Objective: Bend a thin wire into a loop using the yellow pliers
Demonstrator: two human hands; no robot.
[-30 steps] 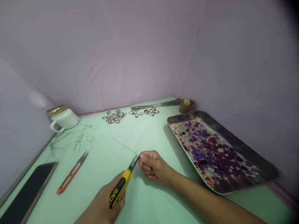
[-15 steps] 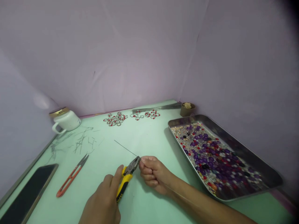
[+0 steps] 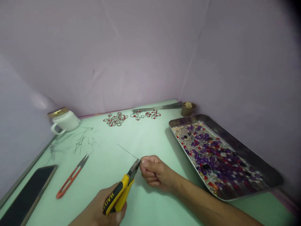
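My left hand [image 3: 108,204] is wrapped round a pair of yellow-and-black combination pliers [image 3: 121,191]. Their metal jaws point up and to the right, meeting the fingertips of my right hand [image 3: 156,172]. A thin straight wire [image 3: 127,150] sticks out from the jaws toward the upper left. My right thumb and forefinger are pinched on the wire right at the jaw tips; its end is hidden inside that closed hand. Both hands are above the light green tabletop [image 3: 150,138].
On the left are orange thread snips [image 3: 70,180], a phone [image 3: 28,194], wire clippings [image 3: 81,142] and a white lidded mug [image 3: 66,121]. Red-beaded rings [image 3: 115,119], a wire bundle [image 3: 160,108] and a small brown pot [image 3: 188,109] stand behind. A metal tray [image 3: 242,150] of beads is at right.
My left hand has turned the pliers over, so the lettered handle now faces up and the thumb shows underneath. My right hand stays almost in place, still pinching.
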